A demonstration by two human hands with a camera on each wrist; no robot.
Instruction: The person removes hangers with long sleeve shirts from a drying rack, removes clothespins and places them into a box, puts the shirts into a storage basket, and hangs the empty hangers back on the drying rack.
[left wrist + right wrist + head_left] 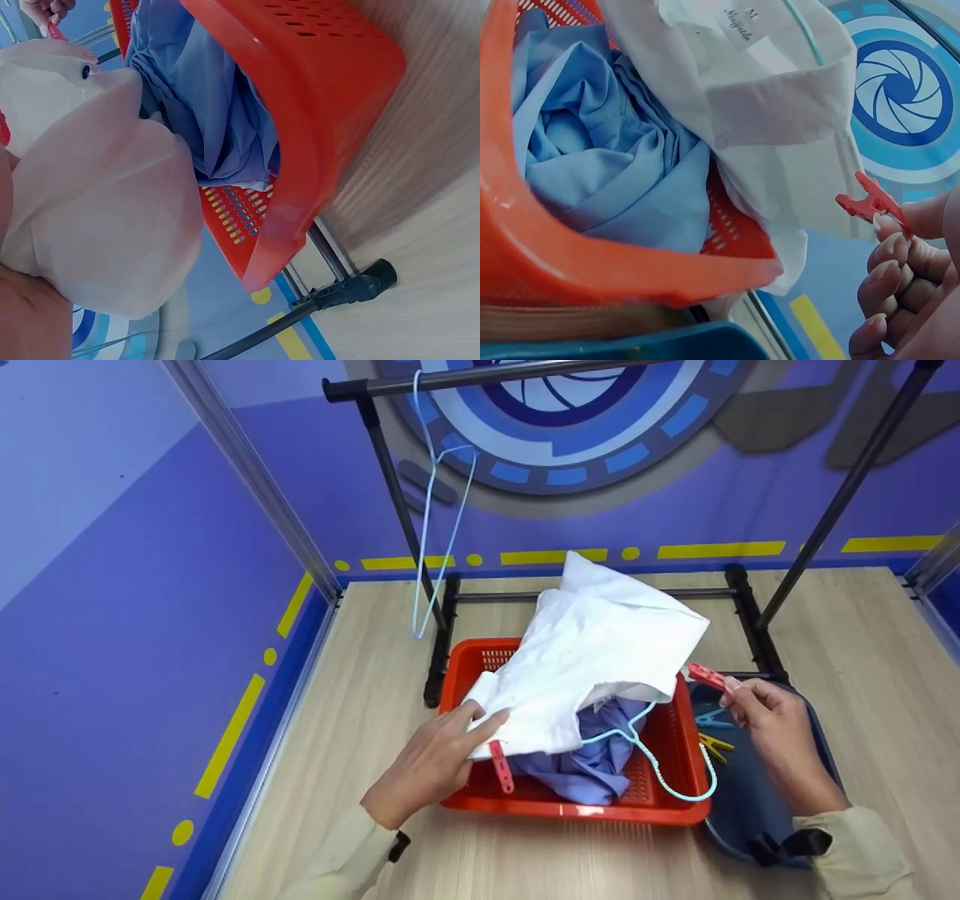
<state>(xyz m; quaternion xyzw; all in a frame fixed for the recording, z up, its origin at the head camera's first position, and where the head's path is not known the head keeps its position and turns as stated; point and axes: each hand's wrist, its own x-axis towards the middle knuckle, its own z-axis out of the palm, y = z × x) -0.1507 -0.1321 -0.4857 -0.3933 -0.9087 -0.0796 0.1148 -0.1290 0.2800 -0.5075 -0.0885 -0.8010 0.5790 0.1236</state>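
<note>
A white shirt (585, 645) with a collar label lies over the red basket (694, 750). My left hand (442, 746) grips its left side, beside a red clothespin (501, 767) clipped to the edge. From the neck opening comes a light-blue hanger (656, 769), its hook over the basket's front right; the rest is hidden inside the shirt. To the right of the shirt, my right hand (776, 724) pinches a second red clothespin (874, 201) between thumb and finger, apart from the cloth. Crumpled blue cloth (615, 157) fills part of the basket underneath.
A dark blue tub (750, 802) with blue (712, 720) and yellow clothespins (716, 748) stands right of the basket. Behind rises a black clothes rack (517, 373), with an empty light-blue hanger (427, 510) on its left end. A purple wall panel (135, 585) bounds the left side.
</note>
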